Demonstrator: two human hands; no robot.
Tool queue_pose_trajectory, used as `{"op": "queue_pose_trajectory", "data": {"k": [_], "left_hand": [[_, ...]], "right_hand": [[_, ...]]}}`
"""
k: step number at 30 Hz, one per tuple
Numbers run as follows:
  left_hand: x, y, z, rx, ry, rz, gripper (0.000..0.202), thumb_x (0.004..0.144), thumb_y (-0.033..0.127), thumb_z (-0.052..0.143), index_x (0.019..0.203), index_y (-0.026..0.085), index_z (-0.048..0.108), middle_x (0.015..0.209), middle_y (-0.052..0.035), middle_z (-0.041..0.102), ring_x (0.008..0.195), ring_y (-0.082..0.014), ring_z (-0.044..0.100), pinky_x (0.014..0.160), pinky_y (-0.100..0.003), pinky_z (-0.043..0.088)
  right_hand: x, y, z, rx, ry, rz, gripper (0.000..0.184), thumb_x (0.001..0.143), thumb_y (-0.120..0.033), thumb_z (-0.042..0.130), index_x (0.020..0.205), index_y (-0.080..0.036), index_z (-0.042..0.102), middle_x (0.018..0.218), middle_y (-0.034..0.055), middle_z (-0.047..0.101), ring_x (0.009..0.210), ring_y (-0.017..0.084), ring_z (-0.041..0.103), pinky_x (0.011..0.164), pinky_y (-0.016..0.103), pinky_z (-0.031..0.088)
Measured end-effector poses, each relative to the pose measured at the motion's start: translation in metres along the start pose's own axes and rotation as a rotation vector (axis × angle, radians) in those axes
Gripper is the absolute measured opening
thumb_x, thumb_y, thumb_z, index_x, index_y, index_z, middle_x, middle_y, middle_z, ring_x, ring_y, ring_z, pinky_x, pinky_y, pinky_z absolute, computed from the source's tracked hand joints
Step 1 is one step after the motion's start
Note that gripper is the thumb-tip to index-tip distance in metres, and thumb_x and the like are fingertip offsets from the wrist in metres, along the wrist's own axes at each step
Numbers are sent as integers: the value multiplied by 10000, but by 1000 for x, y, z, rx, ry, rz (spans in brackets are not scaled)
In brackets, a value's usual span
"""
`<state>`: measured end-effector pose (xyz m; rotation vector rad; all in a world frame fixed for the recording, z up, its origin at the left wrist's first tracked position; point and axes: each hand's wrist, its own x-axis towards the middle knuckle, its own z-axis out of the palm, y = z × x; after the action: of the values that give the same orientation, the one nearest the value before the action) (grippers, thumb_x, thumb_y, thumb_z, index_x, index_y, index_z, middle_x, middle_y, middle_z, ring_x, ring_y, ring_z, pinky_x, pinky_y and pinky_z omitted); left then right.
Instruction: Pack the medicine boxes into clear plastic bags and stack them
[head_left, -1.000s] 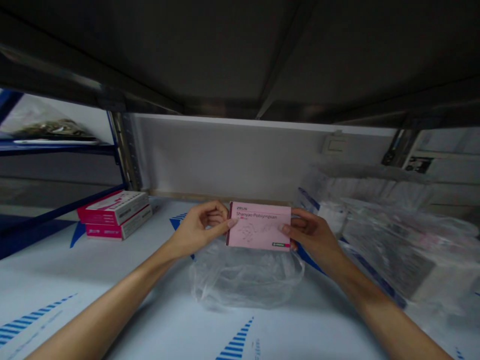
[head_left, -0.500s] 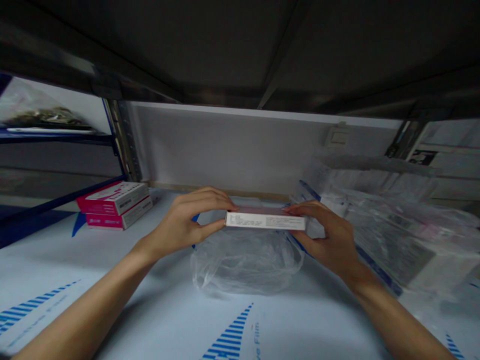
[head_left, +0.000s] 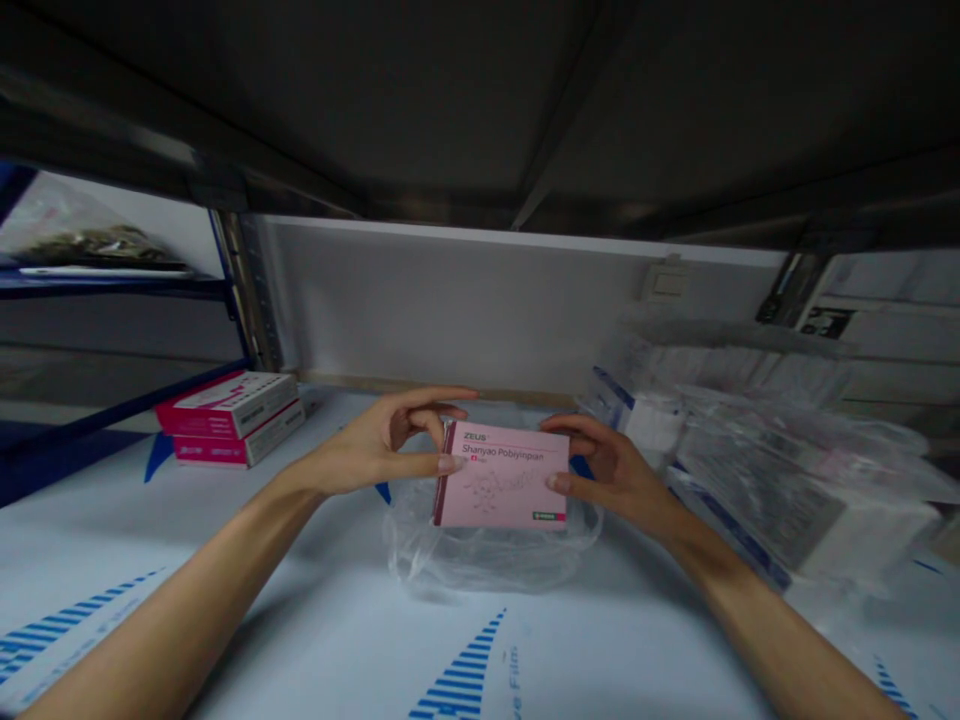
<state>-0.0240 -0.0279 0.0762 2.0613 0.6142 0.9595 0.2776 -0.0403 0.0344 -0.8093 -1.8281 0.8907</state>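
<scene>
A pink medicine box (head_left: 501, 488) with printed text faces me, held up between both hands. My left hand (head_left: 382, 445) pinches its left edge with thumb and fingers. Its right edge is gripped by my right hand (head_left: 607, 470). The box hangs just above a crumpled clear plastic bag (head_left: 487, 555) lying on the white shelf surface (head_left: 315, 640).
Two stacked magenta and white boxes (head_left: 232, 415) lie at the back left by the blue shelf upright (head_left: 232, 290). Plastic-wrapped packs (head_left: 780, 470) crowd the right side. A dark shelf underside (head_left: 480, 100) hangs low overhead. A white back wall (head_left: 450, 305) closes the shelf.
The box was tipped flat, edge toward me, half a second ago. It is turned back with its pink face toward me and sits slightly lower.
</scene>
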Motion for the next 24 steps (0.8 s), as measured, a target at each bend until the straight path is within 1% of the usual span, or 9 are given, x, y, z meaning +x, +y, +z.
{"op": "queue_pose_trajectory", "data": {"k": [3, 6, 9, 11, 13, 16, 18, 21, 24], "left_hand": [[-1, -7, 5, 74, -112, 4, 668, 795, 294, 798, 1412, 234, 549, 905, -35, 776, 1207, -244, 637, 1135, -478, 394], [-1, -14, 11, 139, -184, -9, 669, 819, 321, 776, 1431, 237, 521, 1004, -54, 773, 1106, -236, 678, 1025, -421, 482], [-1, -22, 15, 308, -183, -11, 562, 837, 310, 742, 1370, 237, 581, 1061, -66, 750, 936, -213, 690, 842, -348, 526], [-1, -26, 16, 409, -155, 14, 471, 845, 274, 716, 1308, 255, 631, 1139, -68, 731, 906, -204, 669, 796, -330, 511], [-2, -29, 17, 450, -159, 25, 394, 873, 254, 675, 1266, 263, 655, 1200, -62, 715, 903, -197, 657, 805, -330, 500], [-1, -33, 19, 482, -187, 17, 266, 937, 301, 606, 1179, 238, 695, 1104, -58, 740, 860, -193, 667, 824, -328, 489], [-1, -37, 21, 517, -152, 36, 240, 961, 338, 576, 1116, 228, 723, 975, -54, 755, 818, -194, 677, 806, -315, 484], [1, -45, 23, 577, -82, 86, 226, 953, 346, 578, 1012, 220, 756, 847, -57, 755, 788, -202, 691, 759, -301, 495], [1, -52, 23, 599, -52, 132, 189, 900, 347, 638, 855, 216, 766, 920, -90, 775, 857, -227, 726, 793, -327, 526]], "right_hand": [[-1, 3, -9, -49, -56, 25, 462, 741, -348, 835, 1150, -263, 637, 973, 48, 753, 942, 225, 716, 851, 427, 606], [-1, 7, -18, -110, -85, 40, 452, 720, -357, 844, 1113, -249, 647, 1043, 59, 724, 956, 231, 711, 835, 410, 601], [-1, 14, -20, -191, -81, 11, 446, 701, -367, 855, 1074, -243, 643, 1109, 57, 680, 964, 223, 703, 854, 396, 588], [-1, 18, -19, -245, -103, -2, 440, 710, -375, 850, 1069, -243, 631, 1096, 49, 672, 975, 223, 696, 853, 382, 581], [-2, 20, -16, -291, -145, 14, 443, 721, -385, 842, 1077, -239, 622, 1066, 45, 681, 975, 226, 695, 838, 370, 578], [-3, 23, -11, -343, -217, 43, 405, 752, -407, 810, 1079, -231, 649, 1046, 57, 708, 963, 231, 698, 823, 372, 577], [-2, 26, -9, -377, -241, 24, 341, 779, -437, 777, 1038, -230, 696, 1051, 72, 723, 965, 237, 695, 839, 394, 575], [-1, 32, -5, -442, -212, 17, 327, 818, -478, 731, 1045, -243, 745, 1044, 82, 745, 966, 251, 690, 870, 432, 568], [-1, 36, -3, -493, -189, 31, 355, 859, -491, 692, 1118, -256, 750, 1047, 80, 762, 963, 259, 694, 879, 445, 559]]}}
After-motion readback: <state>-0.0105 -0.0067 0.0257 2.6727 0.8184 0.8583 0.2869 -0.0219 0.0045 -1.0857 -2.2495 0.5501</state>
